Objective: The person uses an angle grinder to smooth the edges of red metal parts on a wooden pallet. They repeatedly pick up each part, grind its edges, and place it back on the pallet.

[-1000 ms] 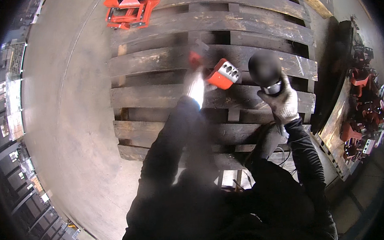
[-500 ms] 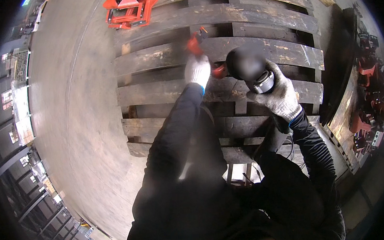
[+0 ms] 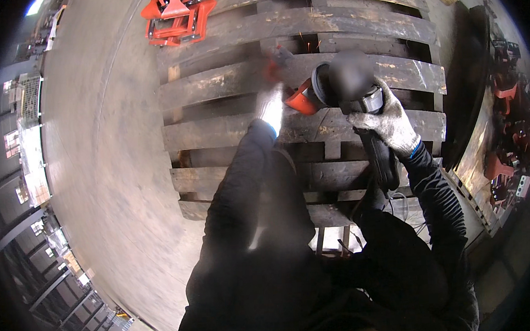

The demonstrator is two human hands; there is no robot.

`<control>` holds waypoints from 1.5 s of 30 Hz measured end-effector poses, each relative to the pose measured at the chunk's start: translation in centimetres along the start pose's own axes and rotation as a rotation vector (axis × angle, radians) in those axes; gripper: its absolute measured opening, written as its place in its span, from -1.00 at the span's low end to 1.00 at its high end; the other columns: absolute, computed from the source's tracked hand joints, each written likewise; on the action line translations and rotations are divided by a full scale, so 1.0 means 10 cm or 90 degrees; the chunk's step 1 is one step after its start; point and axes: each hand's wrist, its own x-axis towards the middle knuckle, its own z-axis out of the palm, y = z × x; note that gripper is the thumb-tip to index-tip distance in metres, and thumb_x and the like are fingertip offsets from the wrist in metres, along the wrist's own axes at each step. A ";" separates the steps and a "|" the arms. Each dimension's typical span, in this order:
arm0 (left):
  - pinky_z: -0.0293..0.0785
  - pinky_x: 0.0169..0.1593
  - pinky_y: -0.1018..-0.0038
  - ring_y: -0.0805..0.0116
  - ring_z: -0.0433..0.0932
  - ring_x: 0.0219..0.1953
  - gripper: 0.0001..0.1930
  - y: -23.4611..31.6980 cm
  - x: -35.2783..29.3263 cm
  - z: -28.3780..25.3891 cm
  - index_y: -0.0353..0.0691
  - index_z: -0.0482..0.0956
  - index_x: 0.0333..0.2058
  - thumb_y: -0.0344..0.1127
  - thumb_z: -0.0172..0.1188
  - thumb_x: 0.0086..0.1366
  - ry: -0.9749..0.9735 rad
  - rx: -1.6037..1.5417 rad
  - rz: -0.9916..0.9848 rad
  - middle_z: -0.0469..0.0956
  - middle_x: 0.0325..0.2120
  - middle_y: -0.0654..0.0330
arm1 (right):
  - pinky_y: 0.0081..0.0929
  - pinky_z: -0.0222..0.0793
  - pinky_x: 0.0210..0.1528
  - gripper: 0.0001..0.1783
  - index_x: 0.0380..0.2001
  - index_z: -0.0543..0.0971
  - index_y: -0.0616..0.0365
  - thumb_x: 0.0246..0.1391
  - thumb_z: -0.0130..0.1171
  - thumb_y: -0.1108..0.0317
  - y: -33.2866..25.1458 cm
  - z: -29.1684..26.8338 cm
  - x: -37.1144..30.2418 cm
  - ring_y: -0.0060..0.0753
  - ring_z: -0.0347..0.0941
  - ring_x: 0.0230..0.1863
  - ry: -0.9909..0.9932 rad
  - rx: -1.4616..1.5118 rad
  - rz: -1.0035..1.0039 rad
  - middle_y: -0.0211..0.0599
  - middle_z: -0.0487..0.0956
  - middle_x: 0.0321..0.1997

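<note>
Knit-gloved right grip (image 3: 392,124) wraps a rounded black grinder (image 3: 363,103) while left grip (image 3: 270,109) clasps a smooth red metal part (image 3: 302,101).

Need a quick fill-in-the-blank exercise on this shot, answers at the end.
1. The black grinder is gripped in the person's ____ hand.
2. The left hand holds the red part over a slatted wooden ____.
3. In the picture, small glowing orange ____ show above the red part.
4. The cluster of red pieces near the picture's top edge lies to the ____ of the grinder.

Missing words: right; pallet; sparks; left.
</note>
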 end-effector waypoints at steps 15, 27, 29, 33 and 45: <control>0.53 0.18 -0.08 -0.02 0.46 0.23 -0.49 0.12 -0.09 -0.10 -0.14 0.34 0.31 0.00 -0.05 0.54 0.007 -0.286 -0.168 0.42 0.25 0.02 | -0.37 0.58 -0.02 -0.01 0.40 0.23 0.19 -0.07 0.55 0.39 0.49 -0.26 0.00 -0.37 0.57 -0.09 -0.083 -0.103 -0.030 -0.13 0.58 0.07; 0.60 0.14 0.06 0.03 0.58 0.06 -0.46 -0.23 0.10 0.12 -0.32 0.25 0.30 -0.03 -0.10 0.54 0.064 0.110 -0.019 0.46 0.16 -0.04 | -0.32 0.40 0.31 0.05 0.38 0.32 0.15 -0.21 0.64 0.30 -0.05 0.20 0.05 -0.35 0.48 0.21 0.128 -0.150 -0.098 -0.13 0.56 0.22; 0.58 0.18 0.09 0.03 0.58 0.09 -0.46 -0.42 0.18 0.31 -0.33 0.28 0.30 -0.05 -0.08 0.53 0.057 0.068 0.071 0.47 0.17 -0.04 | -0.30 0.37 0.36 0.00 0.37 0.34 0.16 -0.17 0.57 0.29 -0.06 0.25 0.13 -0.24 0.47 0.31 0.112 -0.141 -0.154 -0.03 0.55 0.27; 0.55 0.22 0.14 0.05 0.58 0.13 -0.46 -0.47 0.20 0.51 -0.36 0.32 0.29 -0.09 -0.06 0.51 0.060 -0.247 -0.003 0.50 0.17 -0.05 | -0.29 0.42 0.33 -0.03 0.38 0.33 0.13 -0.14 0.53 0.31 -0.10 0.32 0.21 -0.20 0.49 0.30 0.111 -0.164 -0.164 0.01 0.54 0.27; 0.52 0.21 0.16 0.10 0.53 0.15 -0.42 -0.11 0.05 0.37 -0.17 0.31 0.31 0.12 -0.11 0.54 0.117 -0.340 -0.177 0.46 0.18 0.02 | -0.32 0.46 0.28 0.02 0.35 0.35 0.17 -0.22 0.60 0.27 -0.02 0.25 0.14 -0.28 0.54 0.22 0.083 -0.192 -0.121 -0.04 0.59 0.21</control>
